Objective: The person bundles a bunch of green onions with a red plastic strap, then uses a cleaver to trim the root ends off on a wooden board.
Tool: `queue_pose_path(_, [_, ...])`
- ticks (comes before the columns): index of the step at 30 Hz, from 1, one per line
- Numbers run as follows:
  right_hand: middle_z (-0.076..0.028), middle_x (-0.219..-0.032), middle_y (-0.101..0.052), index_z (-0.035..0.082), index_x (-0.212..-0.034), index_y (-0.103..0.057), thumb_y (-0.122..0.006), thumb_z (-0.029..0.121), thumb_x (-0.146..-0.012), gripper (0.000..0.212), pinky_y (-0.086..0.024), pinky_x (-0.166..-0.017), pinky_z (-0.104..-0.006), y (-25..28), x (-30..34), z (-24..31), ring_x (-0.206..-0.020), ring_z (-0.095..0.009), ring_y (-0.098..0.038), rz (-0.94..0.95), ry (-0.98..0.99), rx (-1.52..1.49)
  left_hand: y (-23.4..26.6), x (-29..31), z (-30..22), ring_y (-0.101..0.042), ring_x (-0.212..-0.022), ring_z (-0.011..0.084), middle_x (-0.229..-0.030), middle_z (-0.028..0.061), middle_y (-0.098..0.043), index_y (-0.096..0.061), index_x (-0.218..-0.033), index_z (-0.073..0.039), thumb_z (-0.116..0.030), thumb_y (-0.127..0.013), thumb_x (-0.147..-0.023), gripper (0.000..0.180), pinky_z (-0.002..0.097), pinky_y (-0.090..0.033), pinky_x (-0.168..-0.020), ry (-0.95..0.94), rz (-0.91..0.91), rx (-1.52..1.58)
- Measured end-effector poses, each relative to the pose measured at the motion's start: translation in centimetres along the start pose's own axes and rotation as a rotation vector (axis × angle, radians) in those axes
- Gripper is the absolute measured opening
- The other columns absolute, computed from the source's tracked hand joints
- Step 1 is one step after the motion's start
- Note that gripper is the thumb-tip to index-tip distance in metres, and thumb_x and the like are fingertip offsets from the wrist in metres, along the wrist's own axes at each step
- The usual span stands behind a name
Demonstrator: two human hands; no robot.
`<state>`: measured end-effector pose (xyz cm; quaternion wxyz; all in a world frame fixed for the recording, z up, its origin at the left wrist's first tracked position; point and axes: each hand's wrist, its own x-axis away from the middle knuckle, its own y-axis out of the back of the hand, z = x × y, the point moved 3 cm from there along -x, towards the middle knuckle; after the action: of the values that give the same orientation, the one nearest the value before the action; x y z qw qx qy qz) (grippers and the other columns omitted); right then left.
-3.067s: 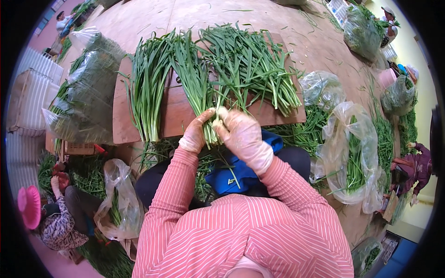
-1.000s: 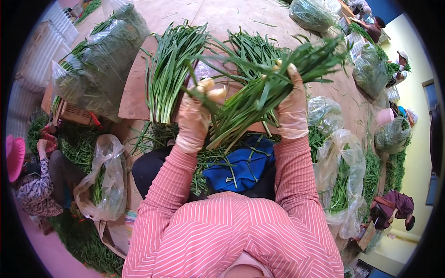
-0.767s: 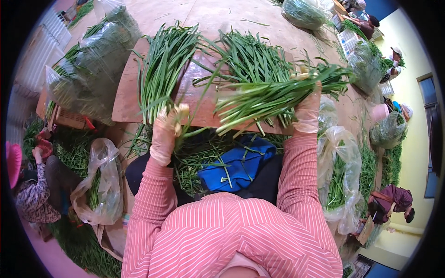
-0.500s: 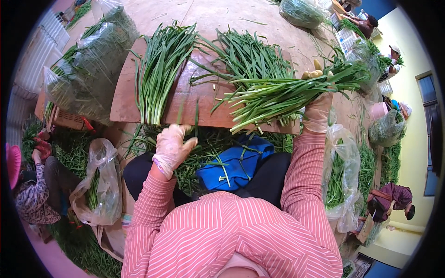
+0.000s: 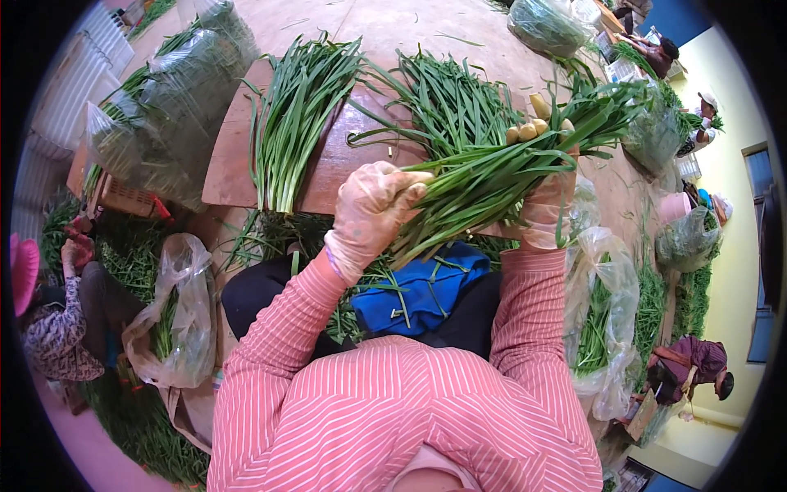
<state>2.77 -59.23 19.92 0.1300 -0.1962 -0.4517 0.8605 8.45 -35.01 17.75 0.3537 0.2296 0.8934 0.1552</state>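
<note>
My right hand (image 5: pixel 549 205), in a thin pale glove, is wrapped round a bunch of garlic chives (image 5: pixel 484 176), its fingertips showing over the top. The leafy ends point away to the right and the cut stems to the left. My gloved left hand (image 5: pixel 373 213) is closed at the stem end, pinching some stalks between thumb and fingers. Both hands are over the near edge of a brown wooden board (image 5: pixel 225 160). On it lie a neat bunch of chives (image 5: pixel 303 123) at the left and a looser pile (image 5: pixel 455 102) behind the held bunch.
Chive scraps and a blue cloth (image 5: pixel 422 287) lie at my lap. Plastic bags of greens stand left (image 5: pixel 172 328) and right (image 5: pixel 602 320). A large wrapped bundle (image 5: pixel 168 107) is at the far left. Other people sit at the left (image 5: pixel 61 328) and along the right wall (image 5: pixel 697 365).
My left hand has moved right and up from the board's front edge and now grips stalks of the held bunch. The bunch has tilted, its stem end lower and nearer me.
</note>
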Motion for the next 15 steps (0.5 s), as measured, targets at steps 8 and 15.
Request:
queue_pose_path(8, [-0.010, -0.086, -0.065, -0.004, -0.132, -0.043, -0.058, 0.028, -0.090, 0.055, -0.054, -0.080, -0.0370, -0.1, -0.7, 4.4, -0.081, -0.024, -0.064, 0.073, 0.167, 0.182, 4.0, 9.9, 8.3, -0.064, -0.094, 0.0324, -0.095, 0.0158, -0.068, -0.071, -0.088, -0.009, -0.016, -0.062, -0.075, 0.018, 0.0387, -0.053, -0.079, 0.754, 1.016, -0.820])
queue_pose_path(15, [-0.009, -0.086, -0.065, -0.002, -0.133, -0.044, -0.054, 0.029, -0.092, 0.052, -0.055, -0.078, -0.0377, -1.9, 0.0, 3.4, -0.076, -0.023, -0.064, -0.014, 0.223, 0.141, 2.8, 3.1, -1.3, -0.060, -0.072, 0.0312, -0.077, 0.0131, -0.059, -0.069, -0.091, -0.010, -0.033, -0.059, -0.088, 0.025, 0.0405, -0.048, -0.065, 0.234, 0.287, -0.288])
